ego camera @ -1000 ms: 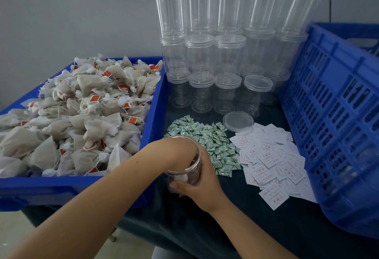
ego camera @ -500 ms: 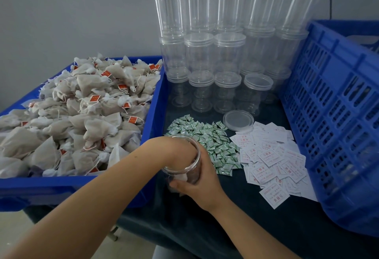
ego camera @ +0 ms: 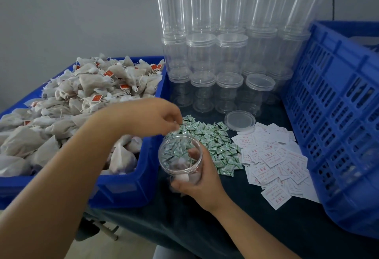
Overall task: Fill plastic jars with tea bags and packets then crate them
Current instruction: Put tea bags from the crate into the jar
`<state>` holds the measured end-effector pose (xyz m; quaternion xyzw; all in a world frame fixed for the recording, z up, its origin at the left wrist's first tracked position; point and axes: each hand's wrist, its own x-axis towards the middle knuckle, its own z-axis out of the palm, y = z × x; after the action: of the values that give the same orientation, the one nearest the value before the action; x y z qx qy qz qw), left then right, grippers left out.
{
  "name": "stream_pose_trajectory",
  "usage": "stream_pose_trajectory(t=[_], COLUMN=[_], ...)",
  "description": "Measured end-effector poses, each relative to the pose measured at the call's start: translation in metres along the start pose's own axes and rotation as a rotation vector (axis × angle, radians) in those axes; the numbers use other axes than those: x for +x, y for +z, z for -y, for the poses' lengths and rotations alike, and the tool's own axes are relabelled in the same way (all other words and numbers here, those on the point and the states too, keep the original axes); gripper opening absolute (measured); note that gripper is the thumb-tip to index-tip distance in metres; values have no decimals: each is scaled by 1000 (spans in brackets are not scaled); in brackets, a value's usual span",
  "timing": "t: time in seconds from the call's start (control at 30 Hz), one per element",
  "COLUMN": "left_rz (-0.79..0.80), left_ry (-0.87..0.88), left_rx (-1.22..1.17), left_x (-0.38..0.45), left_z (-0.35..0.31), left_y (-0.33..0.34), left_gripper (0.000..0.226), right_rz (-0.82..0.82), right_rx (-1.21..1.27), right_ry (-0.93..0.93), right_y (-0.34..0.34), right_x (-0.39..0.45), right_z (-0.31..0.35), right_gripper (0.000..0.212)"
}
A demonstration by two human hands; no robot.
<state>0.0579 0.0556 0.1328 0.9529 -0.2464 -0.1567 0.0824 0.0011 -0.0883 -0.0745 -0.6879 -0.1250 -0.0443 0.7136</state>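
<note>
Jar (ego camera: 180,159) in my right hand (ego camera: 202,178), fingers wrapped round its clear, rigid plastic wall, mouth tilted toward me; a few tea bags lie inside. Left hand (ego camera: 155,115) hangs just above the mouth, fingers curled; whether it pinches anything I cannot tell. Green packets (ego camera: 207,137) lie just beyond it on the dark table (ego camera: 235,228): small, glossy, pillow-shaped. Best to keep the jar steady and pinch one packet only. Soft mesh tea bags (ego camera: 82,98) heaped left.

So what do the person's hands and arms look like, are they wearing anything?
Both the left hand and the right hand are bare: no gloves, rings, watch or bracelet show. Both forearms are bare too, with no sleeve in view up to the picture's edge.
</note>
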Motion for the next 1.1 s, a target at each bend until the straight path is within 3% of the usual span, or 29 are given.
stream_pose_trajectory(t=[0.1, 0.2, 0.37, 0.47, 0.63, 0.87, 1.0, 1.1], left_rz=[-288, -449, -346, -268, -314, -438, -460, -423], left_ry=[-90, -200, -325, -343, -317, -373, -396, -392], left_rx=[-33, 127, 294, 413, 470, 312, 280, 387], left_x=[3, 11, 22, 25, 29, 32, 32, 30], left_z=[30, 53, 78, 84, 81, 77, 74, 71], left_y=[-3, 14, 52, 60, 65, 57, 56, 61], left_gripper=[30, 44, 62, 56, 40, 26, 24, 26], right_rz=[4, 21, 18, 19, 24, 30, 26, 28], right_rx=[-13, -21, -10, -31, -22, -26, -30, -35], right_ry=[14, 6, -9, -18, -12, 12, 2, 1], right_y=[-1, -1, -1, 0, 0, -1, -1, -1], right_x=[-1, -2, -3, -3, -2, -3, -3, -3], right_z=[1, 3, 5, 7, 4, 5, 4, 3], right_gripper=[101, 98, 95, 93, 95, 96, 96, 97])
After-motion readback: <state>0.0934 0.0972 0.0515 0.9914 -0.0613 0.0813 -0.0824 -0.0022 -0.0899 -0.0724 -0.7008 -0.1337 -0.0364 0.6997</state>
